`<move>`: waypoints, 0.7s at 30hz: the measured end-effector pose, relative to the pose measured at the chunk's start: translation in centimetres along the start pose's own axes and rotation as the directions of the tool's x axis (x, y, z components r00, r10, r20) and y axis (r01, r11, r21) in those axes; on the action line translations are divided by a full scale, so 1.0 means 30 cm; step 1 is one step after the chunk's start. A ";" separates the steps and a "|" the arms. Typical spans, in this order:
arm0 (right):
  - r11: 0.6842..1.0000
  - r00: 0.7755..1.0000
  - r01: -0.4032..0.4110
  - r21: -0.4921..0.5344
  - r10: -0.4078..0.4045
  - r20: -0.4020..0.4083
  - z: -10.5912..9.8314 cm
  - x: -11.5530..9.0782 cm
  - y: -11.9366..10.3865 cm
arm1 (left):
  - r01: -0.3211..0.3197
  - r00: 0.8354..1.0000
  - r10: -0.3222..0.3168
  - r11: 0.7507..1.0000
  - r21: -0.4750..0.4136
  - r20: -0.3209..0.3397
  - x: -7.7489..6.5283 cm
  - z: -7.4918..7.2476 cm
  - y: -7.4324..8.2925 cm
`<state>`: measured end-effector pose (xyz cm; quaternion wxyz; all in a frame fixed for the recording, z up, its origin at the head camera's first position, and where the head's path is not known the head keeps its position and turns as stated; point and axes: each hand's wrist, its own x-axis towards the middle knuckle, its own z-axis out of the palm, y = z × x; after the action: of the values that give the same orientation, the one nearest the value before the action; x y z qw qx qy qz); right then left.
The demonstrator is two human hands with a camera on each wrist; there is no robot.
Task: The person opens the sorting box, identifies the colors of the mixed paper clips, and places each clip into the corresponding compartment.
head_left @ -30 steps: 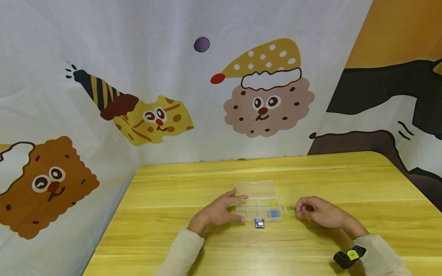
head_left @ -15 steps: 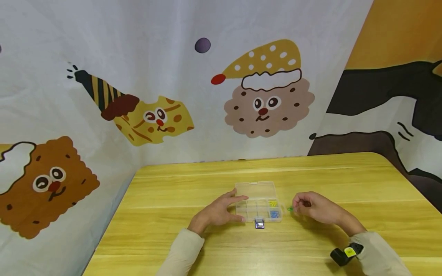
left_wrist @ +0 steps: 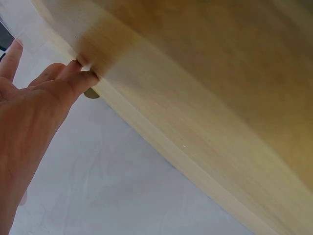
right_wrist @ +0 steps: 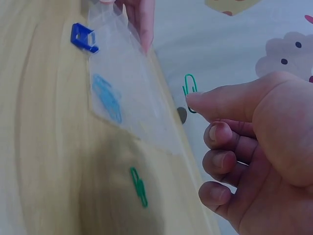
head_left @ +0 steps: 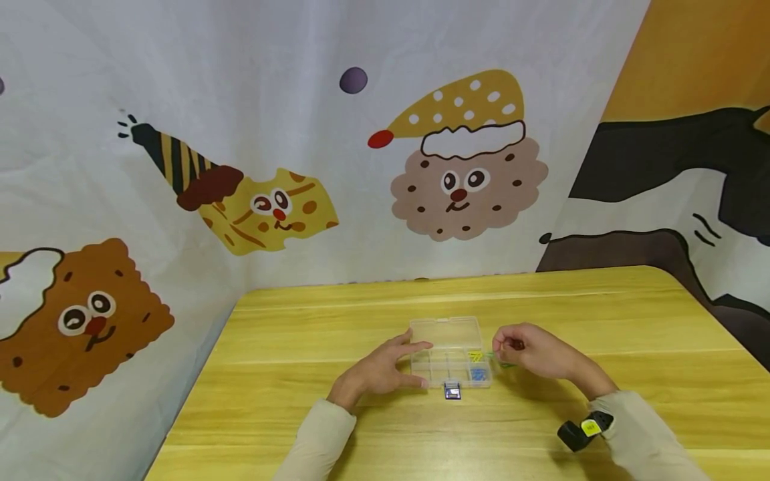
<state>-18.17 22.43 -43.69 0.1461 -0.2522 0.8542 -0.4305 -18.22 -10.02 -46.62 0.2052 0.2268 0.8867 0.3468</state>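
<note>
A clear plastic compartment box (head_left: pixel 444 333) lies with its lid folded back. Yellow paper clips (head_left: pixel 475 357) and blue paper clips (head_left: pixel 478 375) fill two compartments at its right end. My left hand (head_left: pixel 380 366) rests at the box's left side, fingers spread, thumb along the front corner. Between thumb and forefinger, my right hand (right_wrist: pixel 259 127) pinches a green paper clip (right_wrist: pixel 189 78), just right of the box. Below that hand, another green paper clip (right_wrist: pixel 138 187) lies on the table.
A small dark-blue square piece (head_left: pixel 452 391) sits at the box's front edge. The wooden table (head_left: pixel 337 307) meets a cartoon-printed cloth (head_left: pixel 289 87) at the back. A black device with a yellow label (head_left: pixel 585 431) is strapped to my right wrist.
My right hand has moved left and slightly back toward the box, carrying the green paper clip. Another green clip shows on the table beneath it. My left hand stays in place.
</note>
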 end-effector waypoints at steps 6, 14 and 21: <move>1.000 1.000 0.006 0.020 -0.006 0.012 0.012 0.030 -0.022 | -0.011 1.000 0.011 1.000 0.010 0.000 -0.004 -0.003 0.002; 0.999 0.999 0.030 0.031 -0.031 0.027 0.030 0.067 -0.033 | -0.015 1.000 0.015 1.000 0.025 0.002 -0.006 -0.003 0.002; 1.000 1.000 0.023 -0.018 -0.022 0.017 0.049 0.103 -0.041 | -0.006 1.000 0.006 1.000 0.024 -0.007 -0.003 0.000 -0.001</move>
<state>-19.68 19.14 -43.66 0.1460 -0.2667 0.8538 -0.4225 -18.16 -10.08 -46.61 0.1985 0.2306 0.8907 0.3377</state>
